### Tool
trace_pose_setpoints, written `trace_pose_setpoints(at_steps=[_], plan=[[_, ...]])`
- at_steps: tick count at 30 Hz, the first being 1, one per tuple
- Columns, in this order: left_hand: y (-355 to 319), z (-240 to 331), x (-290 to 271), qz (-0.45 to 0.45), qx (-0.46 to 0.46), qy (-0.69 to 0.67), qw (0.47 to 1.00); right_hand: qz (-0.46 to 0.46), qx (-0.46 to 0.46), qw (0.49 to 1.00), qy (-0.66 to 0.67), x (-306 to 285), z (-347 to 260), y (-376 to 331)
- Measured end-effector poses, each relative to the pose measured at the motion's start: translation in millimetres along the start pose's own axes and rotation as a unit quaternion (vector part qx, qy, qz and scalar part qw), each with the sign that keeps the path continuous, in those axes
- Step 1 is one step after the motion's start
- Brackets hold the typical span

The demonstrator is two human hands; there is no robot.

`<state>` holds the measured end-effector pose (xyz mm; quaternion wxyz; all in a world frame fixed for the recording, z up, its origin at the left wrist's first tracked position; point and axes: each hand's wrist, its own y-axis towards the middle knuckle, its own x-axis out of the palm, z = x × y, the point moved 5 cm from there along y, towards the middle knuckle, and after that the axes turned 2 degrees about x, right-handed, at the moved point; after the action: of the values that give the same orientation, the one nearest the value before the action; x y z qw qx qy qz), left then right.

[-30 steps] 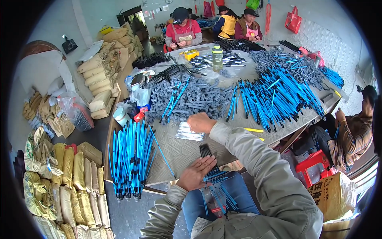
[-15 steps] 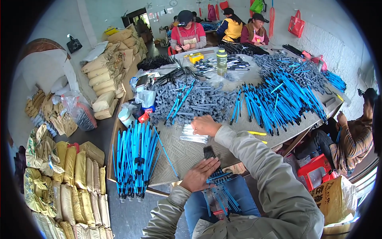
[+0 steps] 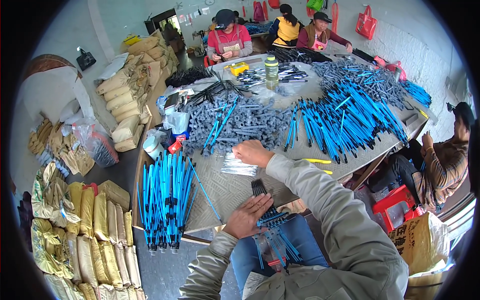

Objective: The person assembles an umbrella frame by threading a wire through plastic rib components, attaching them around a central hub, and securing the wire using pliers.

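Note:
My left hand (image 3: 248, 216) lies across a fanned bundle of thin blue-and-black rods (image 3: 284, 240) over my lap, holding it at the table's near edge. Black tips (image 3: 258, 187) of the bundle stick out past the fingers; the thumb is hidden. My right hand (image 3: 252, 152) is closed, its curled fingertips down at the far side of a small pile of thin silver pins (image 3: 239, 165). What those fingertips pinch is too small to make out. Just beyond this hand spreads a heap of grey plastic parts (image 3: 245, 122), with a few blue rods on top.
Blue rods stand bunched (image 3: 167, 200) at the table's left edge; a larger heap (image 3: 345, 120) covers its right side. Yellow-handled pliers (image 3: 316, 161), a white cup (image 3: 153, 146) and a green bottle (image 3: 271, 72) are on the table. Co-workers sit around it; stacked sacks (image 3: 92, 235) fill the left.
The view has shifted a little. My right hand stays at the silver pins and my left on the rods. Across the table, a co-worker in a pink apron has stretched out an arm.

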<state>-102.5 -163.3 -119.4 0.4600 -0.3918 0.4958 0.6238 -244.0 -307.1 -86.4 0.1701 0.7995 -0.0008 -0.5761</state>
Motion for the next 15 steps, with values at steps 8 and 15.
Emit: trace_pose_setpoints(at_steps=[8,15], plan=[[-3,-6,3,-0.019,-0.023,-0.021,0.999,0.176,-0.07,0.973,0.132,-31,-16,-34],[9,-13,-3,-0.012,-0.014,-0.036,0.999,0.08,-0.066,0.994,0.023,-40,0,-140]])
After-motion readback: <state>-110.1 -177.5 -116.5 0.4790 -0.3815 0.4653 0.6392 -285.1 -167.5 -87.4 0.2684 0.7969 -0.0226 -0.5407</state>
